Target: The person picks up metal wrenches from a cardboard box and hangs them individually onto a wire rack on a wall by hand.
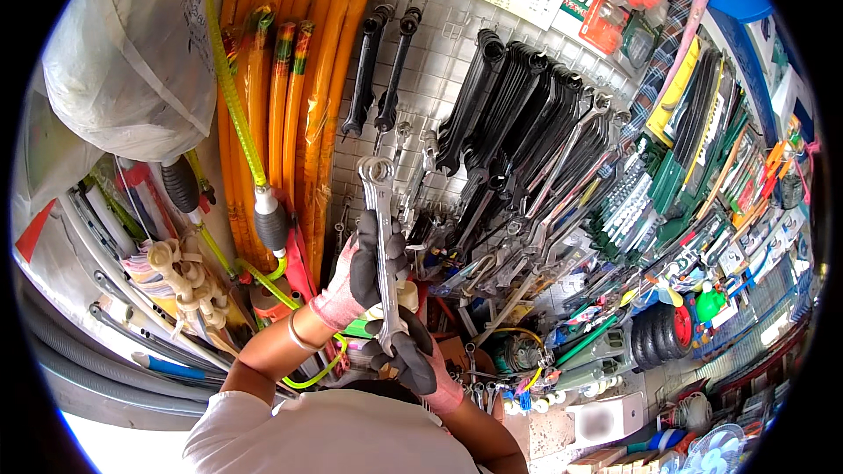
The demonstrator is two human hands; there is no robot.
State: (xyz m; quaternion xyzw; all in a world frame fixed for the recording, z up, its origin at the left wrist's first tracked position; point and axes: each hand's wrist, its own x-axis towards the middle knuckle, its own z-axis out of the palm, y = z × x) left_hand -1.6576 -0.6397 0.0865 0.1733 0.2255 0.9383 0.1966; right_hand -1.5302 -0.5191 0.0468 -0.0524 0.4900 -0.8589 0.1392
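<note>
A small stack of silver combination wrenches (384,227) stands nearly upright before my chest, box ends at the top. My left hand (369,266), in a pink glove with dark grey coated fingers, wraps around the middle of the shafts. Lower down, my right hand (415,359) wears a matching glove and grips the open-jaw end. Exactly how many wrenches are stacked cannot be made out. Behind them is a wire grid panel (421,46), where rows of black wrenches (504,105) hang on hooks. Chrome wrenches (566,151) hang to the right of these.
Orange tubes (323,79) in plastic stand at left, beside a large plastic-wrapped bundle (132,59). A yellow-green hose with a grey bulb (270,227) hangs near my left forearm. Packaged tools (685,138) crowd the right wall. Black wheels (652,339) sit lower right.
</note>
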